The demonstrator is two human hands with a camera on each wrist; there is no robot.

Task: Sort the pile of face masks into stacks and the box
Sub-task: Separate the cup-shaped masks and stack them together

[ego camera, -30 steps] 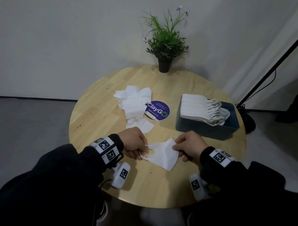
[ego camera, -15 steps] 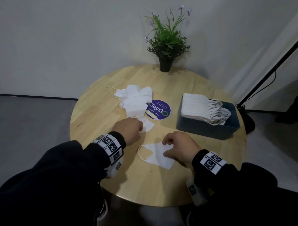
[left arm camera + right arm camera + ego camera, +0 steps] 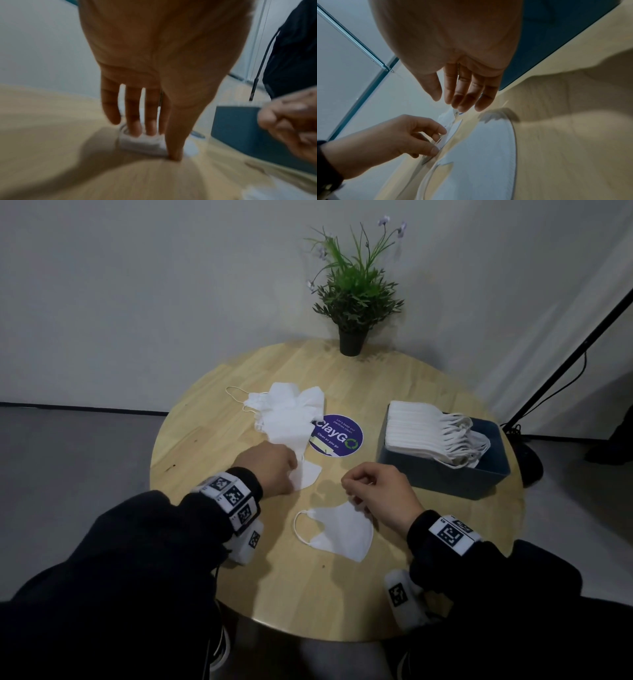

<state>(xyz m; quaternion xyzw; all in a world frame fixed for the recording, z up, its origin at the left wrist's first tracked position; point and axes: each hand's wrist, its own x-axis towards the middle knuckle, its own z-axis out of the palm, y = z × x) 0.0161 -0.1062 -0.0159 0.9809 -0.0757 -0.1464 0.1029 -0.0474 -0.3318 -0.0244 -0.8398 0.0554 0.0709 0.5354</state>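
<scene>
A loose pile of white face masks (image 3: 287, 416) lies at the table's middle left. My left hand (image 3: 294, 470) reaches to the pile's nearest mask (image 3: 310, 472) and pinches its edge between thumb and fingers (image 3: 440, 130); this mask (image 3: 142, 144) is blurred in the left wrist view. One folded mask (image 3: 337, 530) lies flat near the front edge. My right hand (image 3: 349, 484) hovers just above that mask's far end with relaxed fingers (image 3: 462, 97) and holds nothing. A dark blue box (image 3: 442, 479) at the right holds a neat stack of masks (image 3: 418, 426).
A round wooden table (image 3: 308, 594) bears everything. A purple round sticker (image 3: 337, 434) sits between the pile and the box. A potted plant (image 3: 352, 302) stands at the far edge. A black stand pole (image 3: 565, 364) leans past the table's right side.
Both hands held the folded mask a second ago. It now lies flat on the table, the right hand has lifted off it, and the left hand has moved forward to the pile's nearest mask.
</scene>
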